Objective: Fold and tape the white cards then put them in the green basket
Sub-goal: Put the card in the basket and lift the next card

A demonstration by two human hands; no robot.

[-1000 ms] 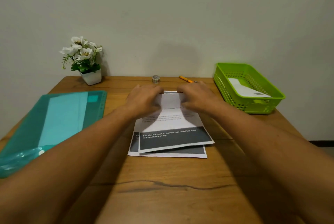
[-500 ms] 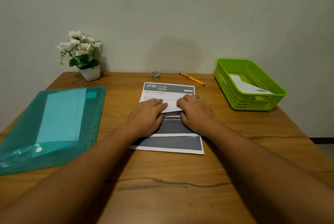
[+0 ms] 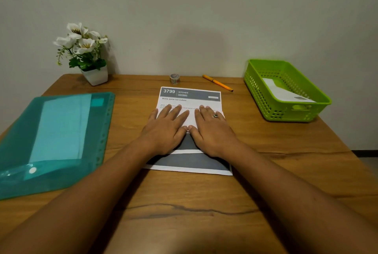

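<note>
Brown wooden table (image 3: 286,161). Lime-green perforated plastic basket (image 3: 254,88) far right, holding one folded white sheet (image 3: 282,92). White printed paper card (image 3: 191,117) at centre, folded. Left hand (image 3: 165,128) and right hand (image 3: 212,128) pressed flat on it, fingers straight, gripping nothing. Judgement: sweep outward from the middle, edges aligned, to sharpen the crease. Small tape roll (image 3: 174,79) far centre.

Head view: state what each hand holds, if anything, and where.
Nothing is gripped: left hand and right hand lie flat, fingers straight, pressing the folded white card down at its middle.
</note>
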